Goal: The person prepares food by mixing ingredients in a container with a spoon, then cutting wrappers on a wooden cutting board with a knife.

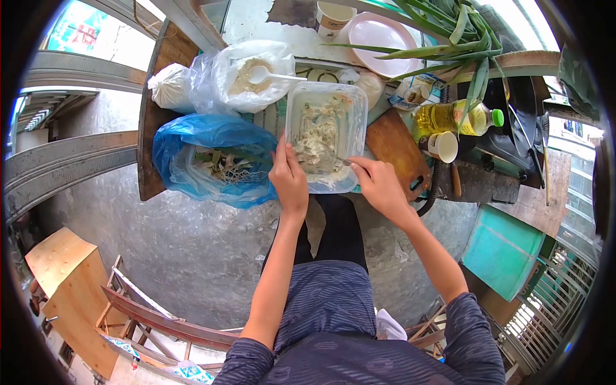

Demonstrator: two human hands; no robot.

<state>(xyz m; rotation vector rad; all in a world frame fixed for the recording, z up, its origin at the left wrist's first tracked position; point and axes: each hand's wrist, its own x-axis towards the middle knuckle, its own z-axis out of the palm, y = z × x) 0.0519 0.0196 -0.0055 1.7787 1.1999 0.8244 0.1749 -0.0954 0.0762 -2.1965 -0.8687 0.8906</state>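
A clear rectangular plastic container (296, 183) sits at the table's front edge, with a pale, lumpy batter (319, 138) flecked with green in it. My left hand (289, 179) grips the container's left wall near the front corner. From the right side, my right hand (378, 181) is closed on the handle of a thin metal utensil (344, 162); its far end is sunk in the batter, so its kind is hidden. Left of the container lies a blue plastic bag (176, 144) with rooty green scraps. Behind that, a white plastic bag (221, 74) holds flour and a white spoon (273, 76).
To the right are a wooden cutting board (398, 151), a bottle of yellow oil (455, 118) and a paper cup (443, 147). A pink plate (382, 42), another paper cup (333, 19) and long green leaves (462, 48) occupy the back. A black stove (513, 141) stands far right.
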